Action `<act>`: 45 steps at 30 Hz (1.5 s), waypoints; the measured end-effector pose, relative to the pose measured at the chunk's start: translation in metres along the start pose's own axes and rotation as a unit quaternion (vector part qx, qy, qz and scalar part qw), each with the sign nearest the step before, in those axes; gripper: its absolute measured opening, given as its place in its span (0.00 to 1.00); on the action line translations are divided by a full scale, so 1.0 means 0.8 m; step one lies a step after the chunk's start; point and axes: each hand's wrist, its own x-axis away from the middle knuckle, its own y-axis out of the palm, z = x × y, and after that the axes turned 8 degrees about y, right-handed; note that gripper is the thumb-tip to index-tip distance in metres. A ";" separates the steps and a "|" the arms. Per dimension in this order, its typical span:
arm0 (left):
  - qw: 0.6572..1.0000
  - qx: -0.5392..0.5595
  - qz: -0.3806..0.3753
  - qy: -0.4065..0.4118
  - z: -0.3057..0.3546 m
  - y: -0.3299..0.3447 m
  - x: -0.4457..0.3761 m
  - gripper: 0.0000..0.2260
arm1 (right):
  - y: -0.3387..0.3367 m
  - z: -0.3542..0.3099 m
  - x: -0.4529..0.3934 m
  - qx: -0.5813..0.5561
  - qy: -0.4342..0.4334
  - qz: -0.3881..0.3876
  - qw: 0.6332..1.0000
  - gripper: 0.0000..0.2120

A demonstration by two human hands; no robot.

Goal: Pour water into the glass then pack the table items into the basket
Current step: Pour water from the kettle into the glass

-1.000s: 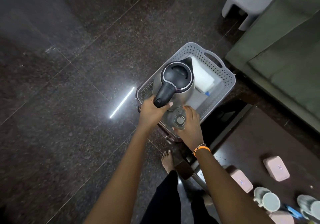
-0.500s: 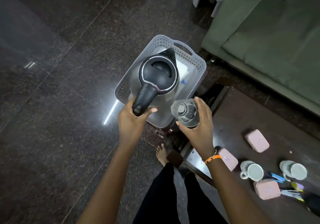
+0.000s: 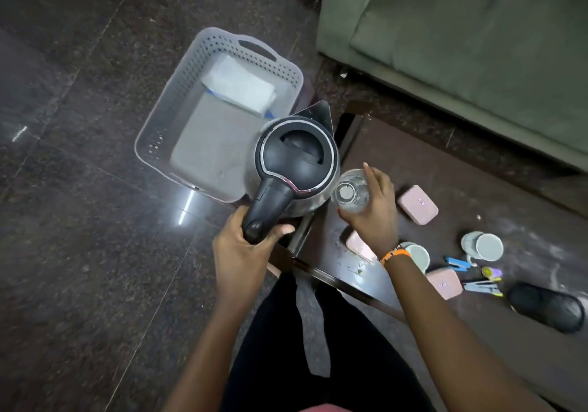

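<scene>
My left hand (image 3: 246, 246) grips the black handle of a steel kettle (image 3: 297, 163) with a black lid, held upright over the table's left corner. My right hand (image 3: 372, 211) holds a clear glass (image 3: 350, 193) just right of the kettle, above the dark table (image 3: 397, 144). A grey perforated basket (image 3: 219, 58) stands to the left, with folded white cloth (image 3: 240, 88) inside. On the table lie three pink boxes (image 3: 417, 204), two white mugs (image 3: 483, 246), blue and yellow clips (image 3: 482, 286) and a black oval object (image 3: 545, 306).
A green sofa (image 3: 477, 45) runs along the far side of the table. Dark polished floor (image 3: 79, 220) spreads to the left. My legs in black trousers (image 3: 302, 348) stand at the table's near corner.
Both hands have carried the kettle and the glass rightward, away from over the basket toward the table corner. The view has swung right, showing more of the table.
</scene>
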 end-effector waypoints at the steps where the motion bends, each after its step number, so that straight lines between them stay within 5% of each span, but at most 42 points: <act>1: 1.000 -0.008 -0.005 -0.003 -0.004 0.010 0.006 0.19 | 0.001 0.015 -0.005 0.007 0.005 -0.009 1.000 0.44; 11: 0.992 -0.118 -0.035 -0.041 -0.048 0.084 0.037 0.17 | 0.033 0.113 -0.037 0.081 0.022 -0.063 0.995 0.43; 29: 0.979 -0.182 -0.068 -0.061 -0.068 0.112 0.071 0.16 | 0.039 0.140 -0.049 0.032 0.006 -0.128 0.991 0.43; 35: 0.979 -0.188 -0.065 -0.054 -0.063 0.113 0.074 0.17 | 0.014 0.147 -0.034 -0.117 0.094 0.025 0.988 0.17; 38: 0.977 -0.199 -0.071 -0.045 -0.058 0.112 0.077 0.18 | 0.011 0.157 -0.024 -0.141 0.174 0.038 0.974 0.05; 45: 0.972 -0.217 -0.082 -0.045 -0.046 0.116 0.077 0.17 | 0.015 0.161 -0.014 -0.154 0.257 0.000 0.954 0.11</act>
